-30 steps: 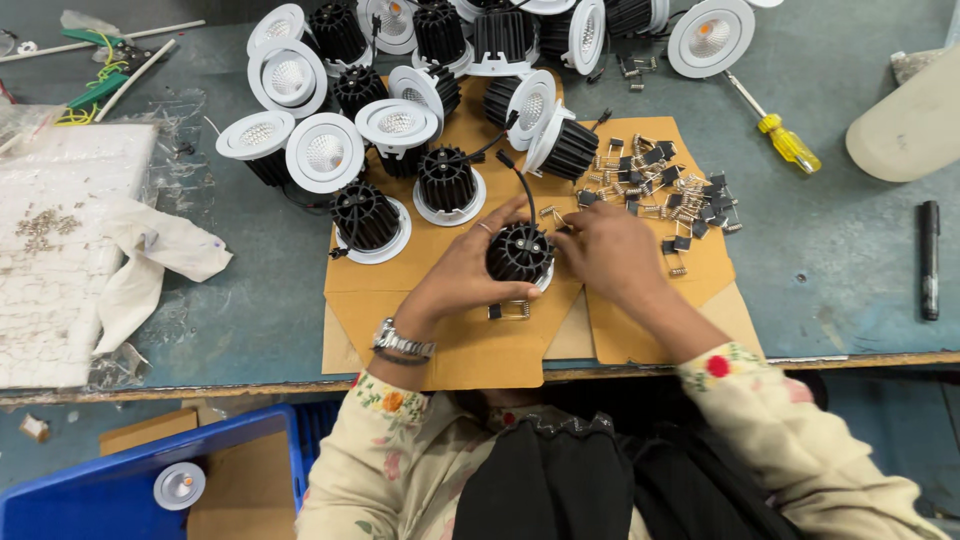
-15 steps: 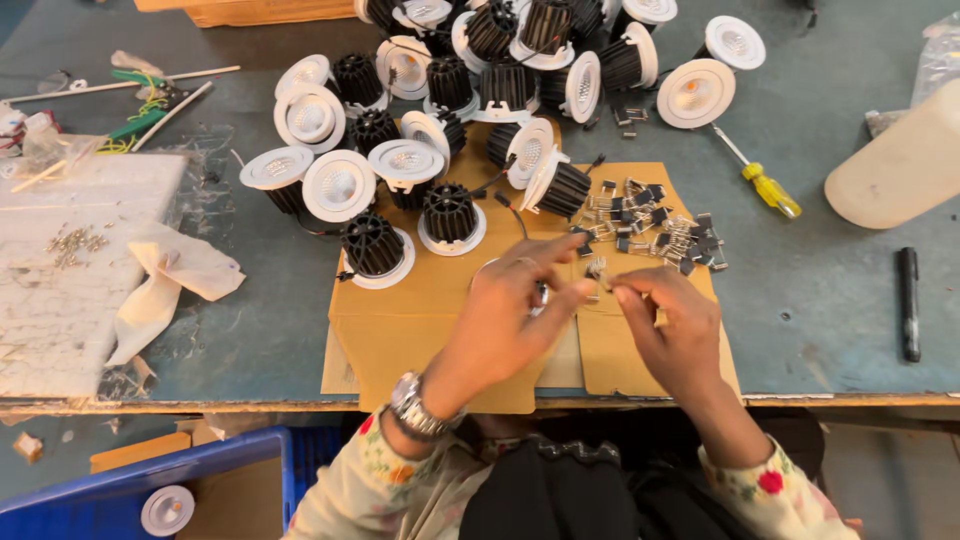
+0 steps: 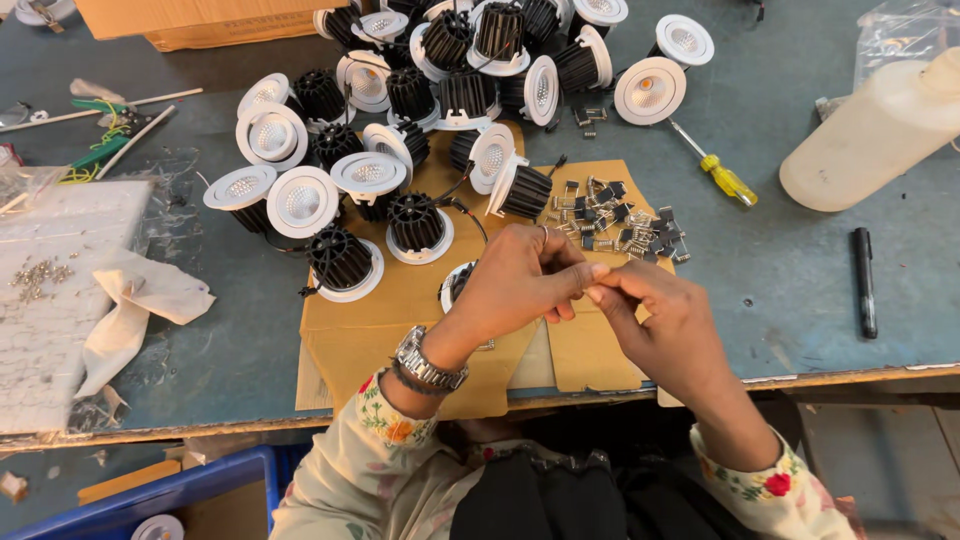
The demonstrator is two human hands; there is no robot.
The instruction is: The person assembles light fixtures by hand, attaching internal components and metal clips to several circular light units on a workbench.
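Both hands have drawn together since half a second ago. The left hand (image 3: 520, 280), wrist bent, covers a black-finned downlight (image 3: 458, 285) on the cardboard (image 3: 380, 310); its fingertips meet the right hand (image 3: 655, 325), pinched narrow beside the clip pile (image 3: 615, 215); anything held is hidden.

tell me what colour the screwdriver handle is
Yellow: the slim metal-shafted screwdriver lies on the blue-grey table, right of the small metal clips; head view.
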